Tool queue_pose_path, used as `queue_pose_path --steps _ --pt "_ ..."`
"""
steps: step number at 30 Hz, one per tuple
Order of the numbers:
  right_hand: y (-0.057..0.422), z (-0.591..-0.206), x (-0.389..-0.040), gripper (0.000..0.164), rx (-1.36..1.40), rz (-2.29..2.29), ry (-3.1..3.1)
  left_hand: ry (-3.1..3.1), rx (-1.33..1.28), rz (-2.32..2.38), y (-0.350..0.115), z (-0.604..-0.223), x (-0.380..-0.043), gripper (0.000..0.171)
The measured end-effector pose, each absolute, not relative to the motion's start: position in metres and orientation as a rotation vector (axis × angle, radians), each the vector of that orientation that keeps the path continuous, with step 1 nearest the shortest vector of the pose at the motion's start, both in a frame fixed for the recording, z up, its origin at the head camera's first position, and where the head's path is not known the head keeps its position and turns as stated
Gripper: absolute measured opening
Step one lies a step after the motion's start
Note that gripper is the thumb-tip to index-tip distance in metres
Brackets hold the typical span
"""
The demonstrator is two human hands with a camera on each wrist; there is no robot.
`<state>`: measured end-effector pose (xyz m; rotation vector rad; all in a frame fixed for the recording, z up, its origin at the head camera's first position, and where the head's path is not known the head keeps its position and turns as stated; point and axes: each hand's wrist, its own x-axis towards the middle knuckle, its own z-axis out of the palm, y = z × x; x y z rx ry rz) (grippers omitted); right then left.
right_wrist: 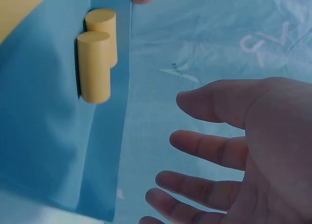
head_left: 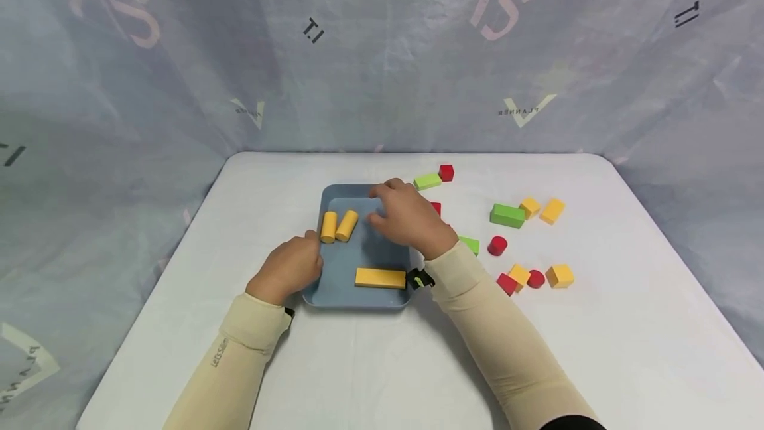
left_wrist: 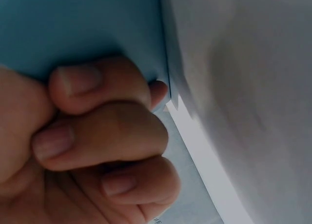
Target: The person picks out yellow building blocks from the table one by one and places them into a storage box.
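A blue-grey tray (head_left: 367, 300) sits on the white table, and its left rim is gripped by my left hand (head_left: 288, 269). Curled fingers (left_wrist: 117, 131) of that hand lie against the tray's blue side in the left wrist view. Over the tray's upper right part hovers my right hand (head_left: 408, 214), fingers spread and nothing in them. Inside the tray, two yellow cylinders, one upright-looking (head_left: 328, 227) and one slanted (head_left: 347, 225), lie near the left wall. A long yellow block (head_left: 380, 278) rests near the front right corner.
Right of the tray lie several loose blocks: a green block (head_left: 507, 215), a light green block (head_left: 427, 182), a red cube (head_left: 446, 173), a red cylinder (head_left: 497, 245) and a yellow cube (head_left: 560, 276). Others are partly hidden behind the right forearm. A grey printed cloth (head_left: 382, 85) hangs behind the table.
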<state>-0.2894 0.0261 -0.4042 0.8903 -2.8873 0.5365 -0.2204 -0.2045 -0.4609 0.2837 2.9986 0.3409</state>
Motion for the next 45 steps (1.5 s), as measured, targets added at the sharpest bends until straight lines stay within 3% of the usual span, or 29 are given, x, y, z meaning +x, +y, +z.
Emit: queue_pose_path --steps 12,45 --pt "0.068 -0.382 -0.294 0.039 0.751 0.459 -2.875 3.032 0.303 0.325 -0.204 -0.452 -0.221 0.023" --pt "0.187 -0.392 -0.286 0.04 0.504 0.577 -2.944 2.993 0.249 0.336 -0.2 -0.461 -0.22 0.012"
